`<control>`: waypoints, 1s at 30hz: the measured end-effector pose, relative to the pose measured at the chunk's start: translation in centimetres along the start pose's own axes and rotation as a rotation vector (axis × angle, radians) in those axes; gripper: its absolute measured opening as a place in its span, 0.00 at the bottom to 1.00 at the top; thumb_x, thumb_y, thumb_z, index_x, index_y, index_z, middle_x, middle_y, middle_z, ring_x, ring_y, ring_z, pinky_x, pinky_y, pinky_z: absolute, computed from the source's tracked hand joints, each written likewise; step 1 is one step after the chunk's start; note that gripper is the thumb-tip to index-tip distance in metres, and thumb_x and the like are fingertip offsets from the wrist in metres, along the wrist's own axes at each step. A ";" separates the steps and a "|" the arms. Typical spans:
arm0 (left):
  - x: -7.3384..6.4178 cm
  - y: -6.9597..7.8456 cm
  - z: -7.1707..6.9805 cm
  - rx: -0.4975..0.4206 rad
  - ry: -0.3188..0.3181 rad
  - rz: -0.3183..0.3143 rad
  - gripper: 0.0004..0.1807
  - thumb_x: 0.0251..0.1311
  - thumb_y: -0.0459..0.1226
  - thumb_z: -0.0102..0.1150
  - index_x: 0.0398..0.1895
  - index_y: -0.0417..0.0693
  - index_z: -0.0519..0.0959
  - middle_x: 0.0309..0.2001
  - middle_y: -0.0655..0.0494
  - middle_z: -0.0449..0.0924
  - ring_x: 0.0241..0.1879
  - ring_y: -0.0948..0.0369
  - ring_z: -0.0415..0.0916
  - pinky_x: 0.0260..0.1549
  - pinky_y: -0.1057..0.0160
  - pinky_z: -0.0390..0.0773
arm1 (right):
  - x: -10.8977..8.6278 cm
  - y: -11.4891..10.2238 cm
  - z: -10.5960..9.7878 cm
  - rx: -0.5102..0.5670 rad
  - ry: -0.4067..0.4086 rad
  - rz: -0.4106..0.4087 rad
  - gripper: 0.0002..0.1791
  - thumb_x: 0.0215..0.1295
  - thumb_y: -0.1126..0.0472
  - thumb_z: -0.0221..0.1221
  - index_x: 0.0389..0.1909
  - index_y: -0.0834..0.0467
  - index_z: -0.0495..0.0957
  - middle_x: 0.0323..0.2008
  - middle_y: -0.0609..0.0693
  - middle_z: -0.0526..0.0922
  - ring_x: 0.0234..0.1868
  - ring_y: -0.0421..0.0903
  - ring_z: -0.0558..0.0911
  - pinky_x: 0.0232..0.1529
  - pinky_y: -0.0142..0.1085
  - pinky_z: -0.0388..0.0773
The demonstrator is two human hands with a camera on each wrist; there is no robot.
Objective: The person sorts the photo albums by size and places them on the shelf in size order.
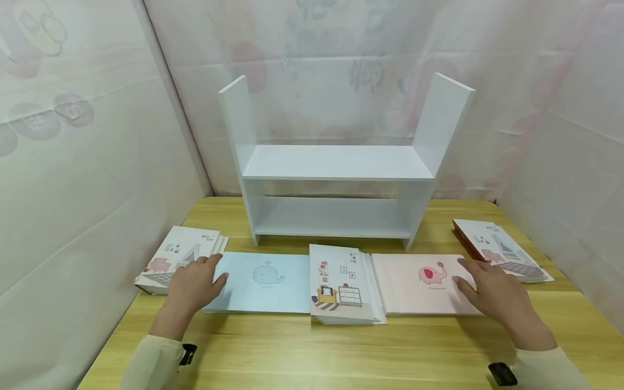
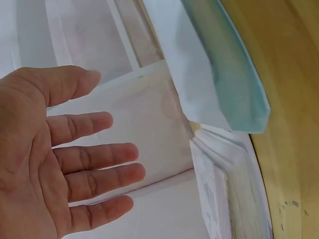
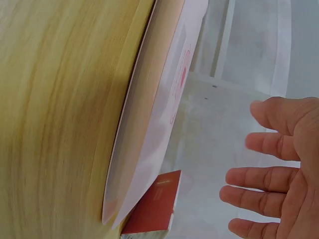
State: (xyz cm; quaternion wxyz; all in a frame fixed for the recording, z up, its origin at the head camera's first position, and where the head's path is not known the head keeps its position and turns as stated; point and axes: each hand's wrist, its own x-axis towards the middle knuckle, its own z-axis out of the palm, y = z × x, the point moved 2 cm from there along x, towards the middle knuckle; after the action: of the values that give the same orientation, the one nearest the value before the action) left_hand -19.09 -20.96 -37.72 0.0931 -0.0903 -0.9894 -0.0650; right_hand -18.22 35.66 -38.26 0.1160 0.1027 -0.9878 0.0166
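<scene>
In the head view my left hand hovers over the left end of a light blue book with a whale drawing. Its fingers are spread and relaxed, and the palm holds nothing in the left wrist view. My right hand is held likewise above the right end of a pink book with an elephant drawing. The right wrist view shows its fingers extended, well apart from the pink book. Between the two books lies a thick white book with a furniture picture.
A white two-tier shelf stands behind the books on the wooden table. White books lie at far left and far right; the right one has a reddish-brown spine. Printed cloth walls enclose the table.
</scene>
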 end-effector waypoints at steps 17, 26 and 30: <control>0.1 3.6 -1.6 -0.302 -0.131 -0.144 0.28 0.68 0.44 0.62 0.65 0.35 0.76 0.58 0.35 0.82 0.52 0.38 0.82 0.39 0.42 0.84 | -0.2 0.7 -1.2 0.244 -0.196 0.043 0.29 0.72 0.56 0.62 0.61 0.77 0.72 0.51 0.78 0.81 0.46 0.70 0.84 0.45 0.64 0.80; 1.7 7.7 -0.8 -0.579 -0.097 -0.151 0.23 0.69 0.42 0.61 0.61 0.38 0.79 0.55 0.36 0.84 0.54 0.40 0.82 0.48 0.41 0.83 | -0.2 1.8 -0.7 0.343 -0.328 0.139 0.33 0.76 0.52 0.56 0.61 0.81 0.69 0.52 0.82 0.77 0.51 0.77 0.79 0.48 0.65 0.78; 2.6 9.7 0.2 -0.732 -0.108 -0.143 0.20 0.69 0.41 0.62 0.59 0.39 0.80 0.56 0.36 0.83 0.56 0.40 0.82 0.50 0.43 0.83 | -0.1 2.6 -0.5 0.436 -0.398 0.209 0.35 0.78 0.51 0.53 0.61 0.83 0.66 0.52 0.83 0.77 0.51 0.75 0.80 0.48 0.62 0.80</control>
State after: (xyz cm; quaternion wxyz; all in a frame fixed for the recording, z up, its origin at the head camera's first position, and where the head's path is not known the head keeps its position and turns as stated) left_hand -19.76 -11.02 -36.29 -0.0022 -0.0513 -0.9081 -0.4156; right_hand -18.59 38.28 -37.82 -0.1067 0.0245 -0.9695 0.2193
